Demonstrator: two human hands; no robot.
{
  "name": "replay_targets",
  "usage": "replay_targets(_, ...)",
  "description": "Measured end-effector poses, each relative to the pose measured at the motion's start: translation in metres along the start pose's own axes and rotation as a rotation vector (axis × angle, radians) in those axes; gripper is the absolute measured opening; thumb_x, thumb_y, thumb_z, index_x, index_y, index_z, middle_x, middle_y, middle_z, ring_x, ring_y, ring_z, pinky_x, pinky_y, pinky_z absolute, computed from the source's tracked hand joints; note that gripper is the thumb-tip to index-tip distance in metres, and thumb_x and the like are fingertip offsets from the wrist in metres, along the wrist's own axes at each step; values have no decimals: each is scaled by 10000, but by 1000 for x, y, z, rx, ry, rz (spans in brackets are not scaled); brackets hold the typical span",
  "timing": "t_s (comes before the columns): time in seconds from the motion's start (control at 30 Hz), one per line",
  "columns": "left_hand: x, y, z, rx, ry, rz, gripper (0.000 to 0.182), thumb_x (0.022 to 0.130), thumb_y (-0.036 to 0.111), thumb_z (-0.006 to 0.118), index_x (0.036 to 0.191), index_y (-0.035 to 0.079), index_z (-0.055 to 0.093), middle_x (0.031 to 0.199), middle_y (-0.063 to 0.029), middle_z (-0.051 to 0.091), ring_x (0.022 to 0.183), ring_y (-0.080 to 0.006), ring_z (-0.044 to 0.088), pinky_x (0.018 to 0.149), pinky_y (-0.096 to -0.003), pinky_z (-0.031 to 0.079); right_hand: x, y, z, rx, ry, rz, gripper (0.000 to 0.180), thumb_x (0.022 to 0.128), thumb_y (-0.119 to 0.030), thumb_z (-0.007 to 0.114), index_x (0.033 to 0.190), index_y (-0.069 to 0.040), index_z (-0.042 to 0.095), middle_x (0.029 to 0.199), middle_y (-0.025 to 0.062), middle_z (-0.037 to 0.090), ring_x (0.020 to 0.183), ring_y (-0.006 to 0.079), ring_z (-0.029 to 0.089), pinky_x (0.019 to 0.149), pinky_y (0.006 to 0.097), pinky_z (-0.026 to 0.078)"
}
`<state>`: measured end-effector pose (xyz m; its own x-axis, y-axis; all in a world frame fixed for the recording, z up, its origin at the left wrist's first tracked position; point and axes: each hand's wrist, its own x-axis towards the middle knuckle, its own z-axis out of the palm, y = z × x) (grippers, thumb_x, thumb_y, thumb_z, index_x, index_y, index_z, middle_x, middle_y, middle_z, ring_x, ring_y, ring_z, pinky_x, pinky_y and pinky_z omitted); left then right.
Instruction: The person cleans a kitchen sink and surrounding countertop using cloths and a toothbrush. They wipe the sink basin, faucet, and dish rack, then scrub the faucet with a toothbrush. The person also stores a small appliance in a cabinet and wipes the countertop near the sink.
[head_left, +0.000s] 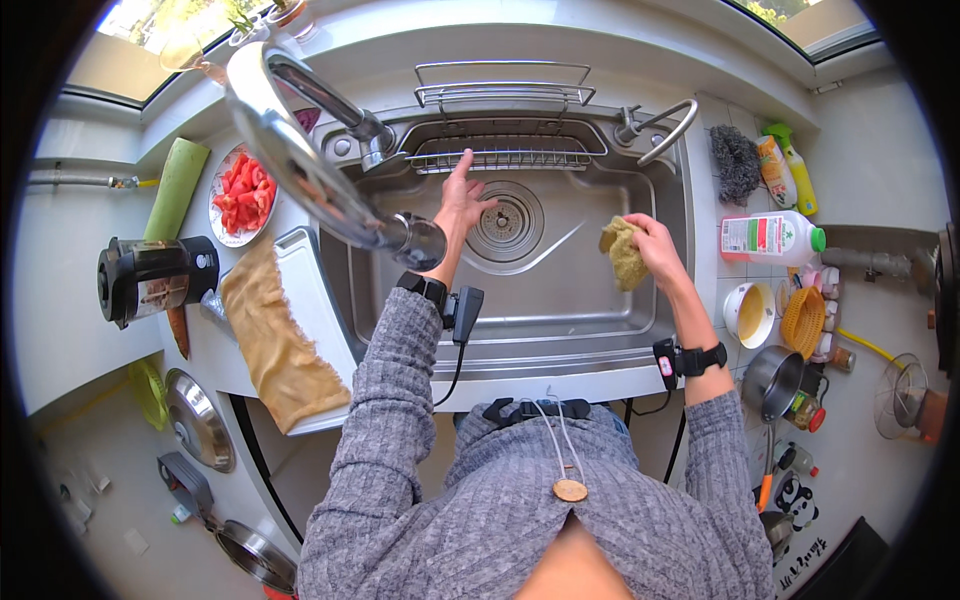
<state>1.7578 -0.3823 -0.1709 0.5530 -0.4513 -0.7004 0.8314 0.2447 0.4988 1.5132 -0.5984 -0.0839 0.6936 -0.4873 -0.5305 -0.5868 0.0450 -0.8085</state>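
My right hand (651, 245) grips a crumpled olive-green cloth (627, 255) over the right side of a stainless steel sink (420, 300). Left of the drain strainer (501, 219), my left hand (463, 196) is held over the basin with its fingers spread and nothing in them. Its index finger points towards the wire rack (502, 159) along the back of the sink. A chrome faucet (259, 112) arches close to the camera, and its spout end (416, 240) hangs beside my left forearm.
At left are a plate of cut tomatoes (244, 196), a blender jar (159, 276), and a tan cloth (281, 337) over a white cutting board (319, 300). The right counter holds a pink-liquid bottle (769, 237), steel wool (735, 163), a white bowl (750, 315) and a saucepan (772, 381).
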Motion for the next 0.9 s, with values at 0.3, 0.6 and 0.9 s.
replay_targets(0.3, 51, -1, -1, -354, 36, 46, 700, 781, 309, 708, 1338, 77, 353, 1430, -229, 255, 1358, -364, 280, 1072, -647, 275, 107, -19, 39, 579, -35, 183, 462, 881, -457, 646, 1013, -14, 630, 918, 68, 648, 835, 171, 640, 755, 313, 522)
replay_targets(0.6, 51, 7, 11, -428, 173, 29, 426, 754, 90, 611, 1104, -30, 399, 1242, -224, 374, 1166, -369, 439, 1056, -573, 388, 150, -6, 60, 559, 105, 243, 443, 869, -352, 667, 934, 83, 614, 850, 127, 652, 714, 205, 657, 639, 339, 540)
replay_targets(0.9, 47, 12, 15, -412, 203, 39, 385, 761, 72, 586, 1082, -43, 408, 1198, -222, 396, 1154, -372, 450, 1026, -574, 415, 164, -3, 58, 515, 173, 243, 370, 851, -246, 633, 866, 121, 589, 784, 124, 618, 663, 210, 632, 581, 364, 517)
